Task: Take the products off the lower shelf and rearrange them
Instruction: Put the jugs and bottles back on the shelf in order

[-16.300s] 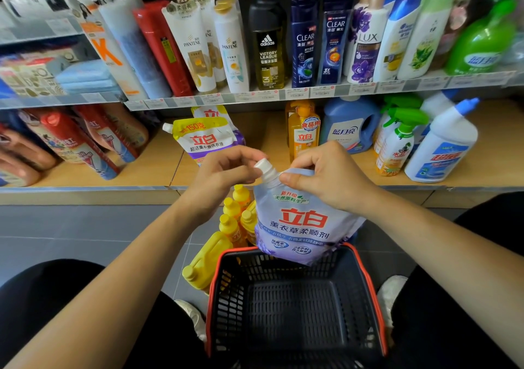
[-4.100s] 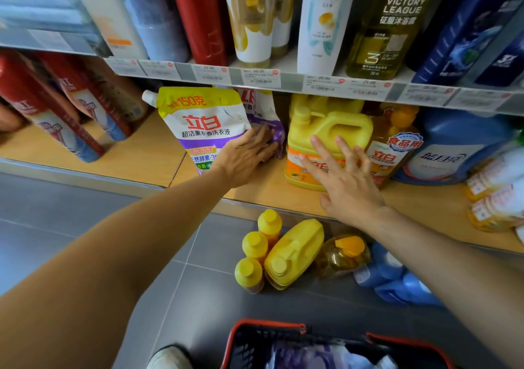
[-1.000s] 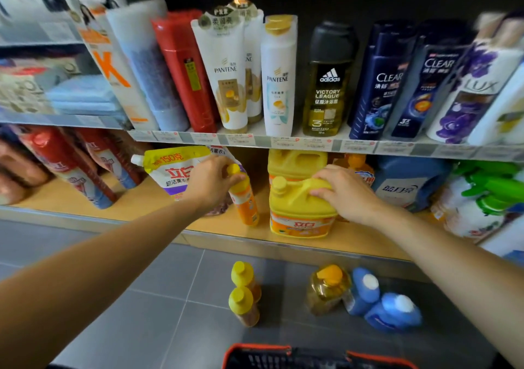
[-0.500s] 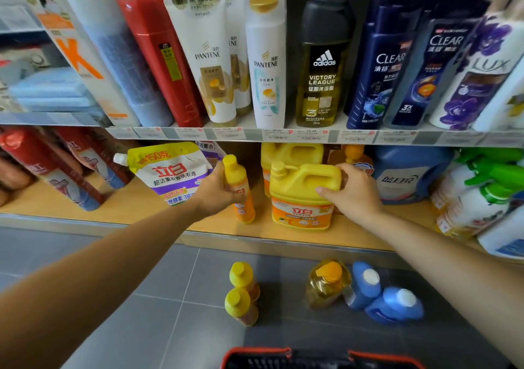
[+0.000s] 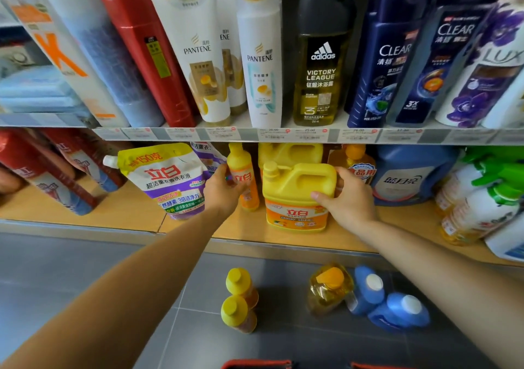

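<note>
Head view: left grip (image 5: pixel 224 190) wraps slim bottle (image 5: pixel 240 159); right grip (image 5: pixel 349 196) clasps yellow jug (image 5: pixel 295 188) near shelf edge (image 5: pixel 283 242).

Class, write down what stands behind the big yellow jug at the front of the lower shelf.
A second yellow jug stands behind the front jug; only its top and handle show. Its label and base are covered.

Upper shelf (image 5: pixel 249 135): pale ledge across the view, with products standing in a row.
Price tags (image 5: pixel 310 133): small paper labels along its front edge.
Row, left to right: red tube (image 5: pixel 147 45), white Pantene tubes (image 5: pixel 198 56), Pantene bottle (image 5: pixel 261 56), dark adidas bottle (image 5: pixel 321 62), blue Clear bottles (image 5: pixel 388 56), Lux bottle (image 5: pixel 482 79) with a purple flower.
Floor (image 5: pixel 85 283): grey tiles.
Basket (image 5: pixel 255 364): red rim at the bottom edge.
</note>
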### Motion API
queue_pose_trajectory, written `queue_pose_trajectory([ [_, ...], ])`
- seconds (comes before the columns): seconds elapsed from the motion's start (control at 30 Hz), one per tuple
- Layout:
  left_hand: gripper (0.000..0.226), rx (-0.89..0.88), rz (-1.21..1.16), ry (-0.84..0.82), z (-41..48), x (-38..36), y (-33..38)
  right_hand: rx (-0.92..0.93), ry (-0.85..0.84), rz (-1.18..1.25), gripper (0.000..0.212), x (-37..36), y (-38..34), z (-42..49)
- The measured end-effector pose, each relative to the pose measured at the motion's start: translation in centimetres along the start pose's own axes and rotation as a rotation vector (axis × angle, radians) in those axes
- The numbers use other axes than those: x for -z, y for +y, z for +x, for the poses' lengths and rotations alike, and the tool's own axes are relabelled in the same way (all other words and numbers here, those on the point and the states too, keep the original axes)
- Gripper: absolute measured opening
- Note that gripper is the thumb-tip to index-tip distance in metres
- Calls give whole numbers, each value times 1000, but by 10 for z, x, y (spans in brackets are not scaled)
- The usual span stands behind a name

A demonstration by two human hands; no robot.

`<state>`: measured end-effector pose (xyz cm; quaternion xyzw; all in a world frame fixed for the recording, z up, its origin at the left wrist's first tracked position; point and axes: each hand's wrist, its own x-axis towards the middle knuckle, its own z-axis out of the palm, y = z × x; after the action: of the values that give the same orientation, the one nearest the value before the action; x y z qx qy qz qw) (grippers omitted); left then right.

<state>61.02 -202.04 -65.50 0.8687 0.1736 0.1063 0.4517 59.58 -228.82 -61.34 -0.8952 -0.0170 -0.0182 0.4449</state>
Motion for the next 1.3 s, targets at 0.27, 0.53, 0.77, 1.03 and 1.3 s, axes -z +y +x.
queue_pose_trajectory([
  [0.27,54,-14,-143,169,15,-26,-20,10,-2,63,55,-8,4,3],
  [0.53,38,10,-85,104,25,-39,-39,39,14,71,55,-20,6,10],
  [0.77,41,3,-4,-141,21,-12,-45,68,18,51,57,-22,11,13],
  [1.03,31,-91,545,-878,-42,28,-28,49,-63,97,65,-17,8,15],
  [1.3,56,-327,1011,-950,-100,38,-29,39,-259,27,77,-16,26,-2],
])
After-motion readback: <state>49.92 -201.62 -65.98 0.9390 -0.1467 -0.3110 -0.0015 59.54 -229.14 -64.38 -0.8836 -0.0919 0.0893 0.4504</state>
